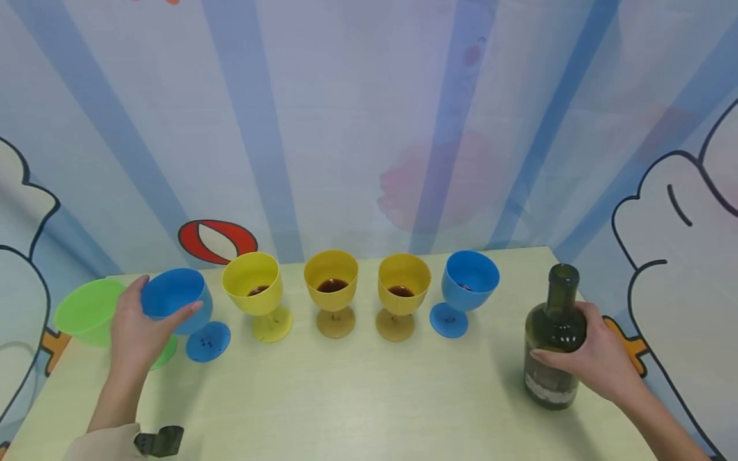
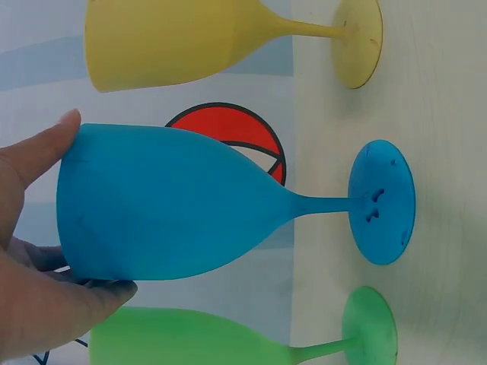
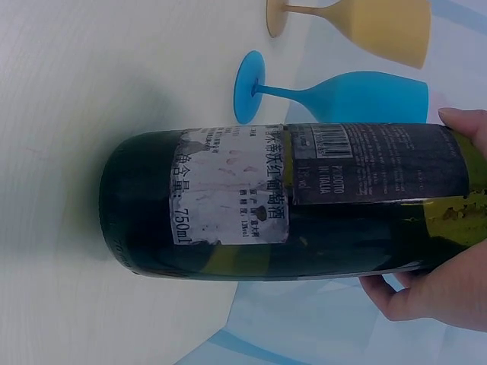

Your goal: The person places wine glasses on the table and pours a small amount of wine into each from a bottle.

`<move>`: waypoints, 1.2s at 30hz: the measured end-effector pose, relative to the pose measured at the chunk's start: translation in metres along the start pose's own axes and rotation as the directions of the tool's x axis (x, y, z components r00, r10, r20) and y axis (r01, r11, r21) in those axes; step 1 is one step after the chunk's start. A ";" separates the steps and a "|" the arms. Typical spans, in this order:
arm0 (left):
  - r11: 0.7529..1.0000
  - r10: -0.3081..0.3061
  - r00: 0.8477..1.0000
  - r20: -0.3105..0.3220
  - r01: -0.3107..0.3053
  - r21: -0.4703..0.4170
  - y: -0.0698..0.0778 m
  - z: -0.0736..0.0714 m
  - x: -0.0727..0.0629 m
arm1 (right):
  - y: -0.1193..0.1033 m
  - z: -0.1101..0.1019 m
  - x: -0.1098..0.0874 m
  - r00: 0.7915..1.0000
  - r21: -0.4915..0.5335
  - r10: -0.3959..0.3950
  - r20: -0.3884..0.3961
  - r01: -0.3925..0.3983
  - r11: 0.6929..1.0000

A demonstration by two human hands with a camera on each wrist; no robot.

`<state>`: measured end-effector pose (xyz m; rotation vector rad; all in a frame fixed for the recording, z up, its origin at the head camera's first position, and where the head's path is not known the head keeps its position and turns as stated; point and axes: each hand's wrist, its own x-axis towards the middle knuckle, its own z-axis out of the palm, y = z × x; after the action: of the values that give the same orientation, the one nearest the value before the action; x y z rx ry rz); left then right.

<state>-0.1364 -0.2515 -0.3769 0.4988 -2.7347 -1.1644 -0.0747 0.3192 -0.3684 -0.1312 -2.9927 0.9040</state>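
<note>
On the left, my left hand (image 1: 138, 330) grips a blue goblet (image 2: 175, 201) near its rim, with thumb and fingers at opposite sides of the bowl. The inside of this goblet is partly behind the thumb in the head view. Beside it, a green goblet (image 1: 86, 314) is partly hidden by the same hand. At the far right, my right hand (image 1: 605, 358) holds a dark green wine bottle (image 3: 342, 236) around its shoulder. The bottle is upright and uncorked, with a white label and a dark label (image 3: 380, 163) on its side.
To the right of the held goblet stand a yellow goblet (image 1: 252, 272), two amber goblets (image 1: 330, 272) and a second blue goblet (image 1: 469, 282), each with dark liquid in the bowl. The pale table (image 1: 357, 410) ends at a striped cloth backdrop (image 1: 346, 128).
</note>
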 end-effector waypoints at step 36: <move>0.985 -0.119 0.990 0.081 0.128 -0.119 0.010 -0.001 -0.029 | -0.001 0.000 -0.001 1.000 0.029 -0.011 0.011 0.011 1.000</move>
<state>-0.1119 -0.2357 -0.3683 0.6291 -2.7036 -1.3987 -0.0741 0.3182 -0.3676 -0.1092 -2.9863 0.9497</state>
